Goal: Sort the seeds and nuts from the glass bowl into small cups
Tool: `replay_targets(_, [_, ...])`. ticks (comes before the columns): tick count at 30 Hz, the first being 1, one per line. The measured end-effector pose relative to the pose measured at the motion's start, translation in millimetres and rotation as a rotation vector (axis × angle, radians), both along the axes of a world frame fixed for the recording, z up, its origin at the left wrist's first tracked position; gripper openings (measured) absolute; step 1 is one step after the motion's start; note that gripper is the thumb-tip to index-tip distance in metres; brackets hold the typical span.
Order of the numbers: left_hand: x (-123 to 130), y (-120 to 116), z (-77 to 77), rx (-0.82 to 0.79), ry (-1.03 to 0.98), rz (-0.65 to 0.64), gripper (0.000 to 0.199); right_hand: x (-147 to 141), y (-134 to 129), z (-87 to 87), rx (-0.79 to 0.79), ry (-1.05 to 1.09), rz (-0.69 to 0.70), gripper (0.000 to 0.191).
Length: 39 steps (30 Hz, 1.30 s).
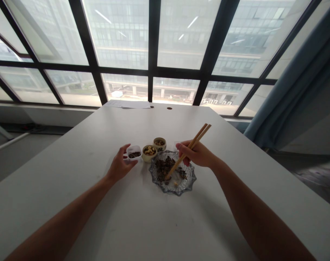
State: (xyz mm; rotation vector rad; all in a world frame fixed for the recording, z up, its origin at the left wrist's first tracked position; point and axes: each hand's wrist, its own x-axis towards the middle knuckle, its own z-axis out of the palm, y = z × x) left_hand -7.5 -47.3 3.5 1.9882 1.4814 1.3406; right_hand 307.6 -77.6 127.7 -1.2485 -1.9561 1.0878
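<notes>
The left forearm reaches inward from the lower left, its hand [120, 166] half curled, thumb and fingers gripping the sides of a small plastic tub [138, 149] of dark seeds beside 2 ceramic cups [149, 158]. The right arm angles in from the lower right, its hand [197, 154] closed around 2 slanted wooden chopsticks [199, 136], tips down among the sunflower seeds [163, 167] in a scalloped glass bowl [179, 190] on the counter [121, 217].
</notes>
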Motion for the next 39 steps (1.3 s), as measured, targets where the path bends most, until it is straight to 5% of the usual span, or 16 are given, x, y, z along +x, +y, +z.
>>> replay_targets(3, [0,0,-0.3,-0.009,0.005,0.009,0.068,8,2,2.4,-0.089,-0.115,0.084,0.05])
replay_targets(9, [-1,1,-0.2,-0.006,0.009,0.0,0.069,8,5,1.5,0.106,-0.078,-0.074,0.047])
replay_targets(16, [0,1,0.8,0.004,0.012,0.001,0.068,-13,-1,-7.8,-0.03,-0.035,0.139,0.047])
replay_targets(24, [-1,2,-1.9,-0.006,-0.001,-0.001,0.069,7,8,-8.5,0.204,-0.042,-0.08,0.051])
replay_targets(39, [-2,2,-2.4,0.002,-0.001,-0.01,0.07,-5,9,-14.3,0.167,0.042,-0.063,0.055])
